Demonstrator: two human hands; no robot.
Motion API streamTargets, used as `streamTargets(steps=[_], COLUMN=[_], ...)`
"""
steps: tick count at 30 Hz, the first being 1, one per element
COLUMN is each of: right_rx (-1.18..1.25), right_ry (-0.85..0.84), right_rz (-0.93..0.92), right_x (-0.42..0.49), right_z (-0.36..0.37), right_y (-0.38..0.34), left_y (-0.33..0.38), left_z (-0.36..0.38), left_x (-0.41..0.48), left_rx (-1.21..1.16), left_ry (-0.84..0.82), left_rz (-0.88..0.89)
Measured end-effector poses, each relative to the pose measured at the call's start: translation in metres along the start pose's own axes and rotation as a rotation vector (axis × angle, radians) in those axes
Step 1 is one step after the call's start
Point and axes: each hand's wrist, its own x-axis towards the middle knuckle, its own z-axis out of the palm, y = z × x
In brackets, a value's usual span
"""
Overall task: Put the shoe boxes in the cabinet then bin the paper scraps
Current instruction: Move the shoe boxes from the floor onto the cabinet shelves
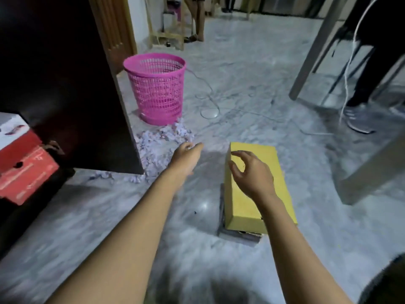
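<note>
Our right hand [252, 172], fingers spread and curved, hovers over the yellow cardboard shoe box [243, 202] on the floor [109, 227], near right; our left hand [186, 156] hangs open beside it. We judge it light and stiff, best gripped by both long sides.

Your only camera rides on your head, facing forward and down at the floor [252, 73], near enough that your left hand [186, 157] and right hand [252, 172] enter from 6 o'clock. The pink basket [156, 88] sits at 11 o'clock.

The left edge cuts off the red shoe box [24, 172].
</note>
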Motion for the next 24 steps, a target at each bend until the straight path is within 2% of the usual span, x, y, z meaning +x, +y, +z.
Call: streamTargets(steps=[4, 7, 11, 13, 18, 21, 24], right_rx=[-0.005, 0.079, 0.271, 0.371, 0.83, 0.905, 0.995], right_ry=[-0.067, -0.138, -0.152, -0.129, -0.019, -0.176, -0.304], right_rz=[0.395, 0.549, 0.578, 0.603, 0.723, 0.74, 0.714], right_x=[-0.005, -0.012, -0.021, -0.023, -0.031, -0.044, -0.053], right_z=[-0.002, -0.004, 0.0, 0.0, 0.001, 0.012, 0.028], right_y=[0.067, 0.101, 0.124, 0.131, 0.152, 0.155, 0.155], left_y=[-0.026, -0.042, -0.067, -0.074, -0.128, -0.116, -0.106], left_z=[0.06, 0.08, 0.099, 0.106, 0.103, 0.095, 0.097], left_x=[0.005, 0.012, 0.016, 0.016, 0.065, 0.044, 0.03], left_rx=[0.17, 0.288, 0.31, 0.296, 0.212, 0.11, 0.041], left_ry=[-0.199, -0.277, -0.403, -0.451, -0.366, -0.415, -0.503], left_rz=[-0.077, -0.128, -0.277, -0.286, -0.297, -0.469, -0.498])
